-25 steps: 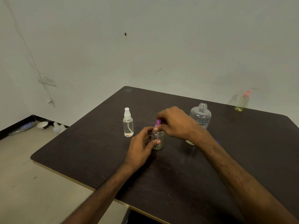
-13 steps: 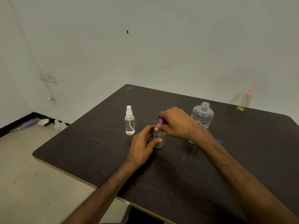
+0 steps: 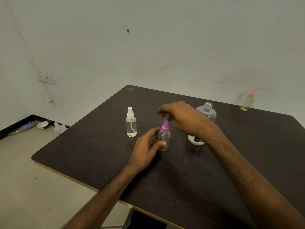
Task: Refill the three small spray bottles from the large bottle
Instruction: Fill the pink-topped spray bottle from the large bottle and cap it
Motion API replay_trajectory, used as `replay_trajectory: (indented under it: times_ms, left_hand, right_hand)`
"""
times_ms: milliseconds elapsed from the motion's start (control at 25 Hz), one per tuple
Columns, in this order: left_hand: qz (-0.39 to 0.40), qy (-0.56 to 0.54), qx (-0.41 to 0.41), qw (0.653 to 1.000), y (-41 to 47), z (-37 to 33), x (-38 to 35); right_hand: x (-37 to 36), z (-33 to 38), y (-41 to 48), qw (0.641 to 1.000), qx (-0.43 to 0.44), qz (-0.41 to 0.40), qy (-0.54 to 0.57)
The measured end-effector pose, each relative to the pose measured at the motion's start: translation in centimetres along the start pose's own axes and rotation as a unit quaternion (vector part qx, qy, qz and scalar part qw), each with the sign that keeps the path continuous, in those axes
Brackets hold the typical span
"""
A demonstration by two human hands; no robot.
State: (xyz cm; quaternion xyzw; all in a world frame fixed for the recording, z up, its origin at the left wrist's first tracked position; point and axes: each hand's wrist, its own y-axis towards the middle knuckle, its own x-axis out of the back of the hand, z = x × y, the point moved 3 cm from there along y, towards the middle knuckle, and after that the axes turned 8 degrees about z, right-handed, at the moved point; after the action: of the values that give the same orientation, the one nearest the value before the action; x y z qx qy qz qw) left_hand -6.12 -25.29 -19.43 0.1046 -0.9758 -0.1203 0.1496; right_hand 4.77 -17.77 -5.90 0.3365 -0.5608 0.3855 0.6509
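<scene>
We see the purple-capped spray bottle (image 3: 164, 139) standing upright near the middle of the dark counter (image 3: 92, 151), its clear body holding a little pale liquid at the bottom. Our left hand (image 3: 146, 147) wraps its body, thumb across the front, and the fingertips of our right hand (image 3: 179, 117) sit at the top of its purple nozzle. Just to its left the white-capped spray bottle (image 3: 131, 123) stands upright, clear, with a dip tube showing inside. The large bottle (image 3: 203, 123) stands behind our right wrist, uncapped, its threaded neck open. The pink-capped spray bottle (image 3: 247, 101), yellowish, stands at the counter's far edge toward the right corner.
</scene>
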Motion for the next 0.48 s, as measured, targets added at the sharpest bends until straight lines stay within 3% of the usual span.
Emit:
replay_trajectory:
  times_ms: [240, 480]
  left_hand:
    - [-0.013, 0.006, -0.001, 1.0, -0.1, -0.1, 0.0]
    - [-0.015, -0.002, 0.006, 1.0, 0.0, 0.2, 0.1]
  right_hand:
    - [-1.8, 0.4, 0.2, 0.995, -0.062, 0.027, -0.075]
    - [-0.9, 0.3, -0.2, 0.995, 0.014, 0.097, 0.002]
